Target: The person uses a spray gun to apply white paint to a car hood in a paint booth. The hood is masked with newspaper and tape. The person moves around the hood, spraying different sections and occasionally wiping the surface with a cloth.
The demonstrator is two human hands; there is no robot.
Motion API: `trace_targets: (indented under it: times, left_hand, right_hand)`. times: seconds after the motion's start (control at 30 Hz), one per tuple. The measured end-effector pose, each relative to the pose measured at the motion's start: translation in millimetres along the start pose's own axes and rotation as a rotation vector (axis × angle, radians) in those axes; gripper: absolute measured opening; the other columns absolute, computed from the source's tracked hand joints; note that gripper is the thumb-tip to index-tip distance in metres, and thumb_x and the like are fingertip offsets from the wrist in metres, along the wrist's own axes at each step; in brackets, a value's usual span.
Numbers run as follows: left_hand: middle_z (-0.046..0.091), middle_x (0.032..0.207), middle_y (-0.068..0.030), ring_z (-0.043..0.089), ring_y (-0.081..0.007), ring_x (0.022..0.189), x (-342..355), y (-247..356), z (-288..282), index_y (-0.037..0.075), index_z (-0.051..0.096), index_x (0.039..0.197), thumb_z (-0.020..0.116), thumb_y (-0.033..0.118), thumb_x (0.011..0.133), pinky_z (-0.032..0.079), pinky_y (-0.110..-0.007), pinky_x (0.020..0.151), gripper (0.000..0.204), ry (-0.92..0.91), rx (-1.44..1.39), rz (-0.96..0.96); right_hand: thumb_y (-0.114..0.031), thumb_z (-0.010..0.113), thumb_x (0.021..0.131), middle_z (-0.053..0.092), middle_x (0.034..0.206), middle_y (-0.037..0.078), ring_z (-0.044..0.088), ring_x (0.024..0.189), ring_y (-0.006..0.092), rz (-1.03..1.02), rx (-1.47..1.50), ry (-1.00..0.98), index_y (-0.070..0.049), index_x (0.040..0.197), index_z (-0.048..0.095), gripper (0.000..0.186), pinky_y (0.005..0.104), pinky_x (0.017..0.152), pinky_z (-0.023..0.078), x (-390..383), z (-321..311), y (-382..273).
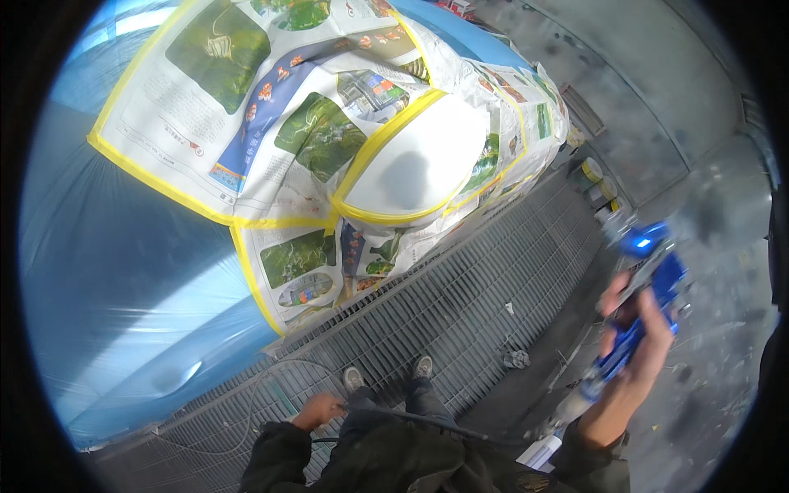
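Note:
A blue spray gun (670, 275) is up on the right, with my right hand (649, 337) closed round its grip; motion blurs it a little. From its lower end a dark air hose (460, 429) crosses in front of my body. My left hand (319, 411) is closed on that hose near my waist. Ahead lies a white rounded panel (419, 156), with a round shadow on it. Yellow masking tape (382, 148) edges the panel, and printed newspaper (304, 189) surrounds it. The spray gun is apart from the panel, to its right.
Blue plastic sheeting (123, 271) covers the large body on the left. My shoes (353, 380) stand on a metal floor grating (485, 279). Cans (596, 177) stand by the paint-spotted wall (608, 82). Crumpled scrap (516, 359) lies on the grating.

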State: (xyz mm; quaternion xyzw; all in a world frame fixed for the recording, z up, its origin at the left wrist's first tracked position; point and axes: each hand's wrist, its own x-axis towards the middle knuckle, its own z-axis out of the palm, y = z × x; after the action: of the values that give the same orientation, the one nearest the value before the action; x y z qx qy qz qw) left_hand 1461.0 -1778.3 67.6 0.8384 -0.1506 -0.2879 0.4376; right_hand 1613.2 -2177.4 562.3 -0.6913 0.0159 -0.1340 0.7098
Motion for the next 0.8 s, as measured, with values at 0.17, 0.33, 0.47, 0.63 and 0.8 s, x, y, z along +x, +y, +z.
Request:
trace_targets:
  times: [0.17, 0.33, 0.47, 0.63, 0.8]
  left_hand:
    - [0.064, 0.072, -0.0136, 0.063, -0.0365, 0.070, -33.6, 10.1, 9.9, 0.007, 0.068, 0.081, 0.068, 0.033, 0.088, 0.047, -0.048, 0.060, 0.027, 0.071, 0.157, 0.118]
    - [0.062, 0.068, -0.0144, 0.061, -0.0378, 0.069, -36.3, 20.6, 8.6, 0.007, 0.068, 0.081, 0.067, 0.037, 0.089, 0.046, -0.049, 0.060, 0.030, 0.209, 0.132, 0.028]
    - [0.062, 0.068, -0.0147, 0.061, -0.0380, 0.069, -35.7, 7.5, 14.9, 0.008, 0.067, 0.081, 0.066, 0.038, 0.090, 0.046, -0.049, 0.060, 0.031, 0.242, 0.156, 0.081]
    - [0.061, 0.067, -0.0140, 0.061, -0.0376, 0.069, -35.9, 17.7, 0.4, 0.008, 0.066, 0.078, 0.067, 0.036, 0.089, 0.045, -0.049, 0.059, 0.030, 0.198, 0.112, -0.007]
    - [0.062, 0.068, -0.0146, 0.060, -0.0381, 0.067, -34.7, 23.4, -6.9, 0.007, 0.069, 0.080, 0.068, 0.036, 0.088, 0.045, -0.048, 0.058, 0.030, 0.235, 0.055, 0.048]
  right_hand:
    - [-0.024, 0.073, 0.085, 0.066, 0.096, 0.022, 0.069, 0.073, 0.0276, 0.325, 0.040, -0.139, 0.010, 0.112, 0.057, 0.047, 0.0302, 0.040, 0.055, -42.2, 64.6, 30.3]
    - [-0.009, 0.064, 0.095, 0.068, 0.107, 0.016, 0.069, 0.089, 0.0204, 0.221, -0.058, -0.115, 0.007, 0.120, 0.059, 0.030, 0.0290, 0.051, 0.060, -35.6, 80.6, 46.0]
    - [-0.019, 0.070, 0.091, 0.066, 0.104, 0.022, 0.069, 0.084, 0.0278, 0.346, 0.025, -0.282, 0.009, 0.119, 0.056, 0.043, 0.0303, 0.047, 0.058, -37.7, 106.7, 41.0]
    - [-0.013, 0.068, 0.092, 0.068, 0.103, 0.019, 0.069, 0.082, 0.0230, 0.339, 0.077, -0.368, 0.007, 0.116, 0.059, 0.033, 0.0290, 0.048, 0.058, -31.9, 100.9, 48.1]
    - [-0.012, 0.063, 0.095, 0.068, 0.100, 0.016, 0.068, 0.082, 0.0197, 0.227, -0.003, -0.044, 0.006, 0.116, 0.060, 0.028, 0.0280, 0.048, 0.059, -30.4, 83.6, 42.8]
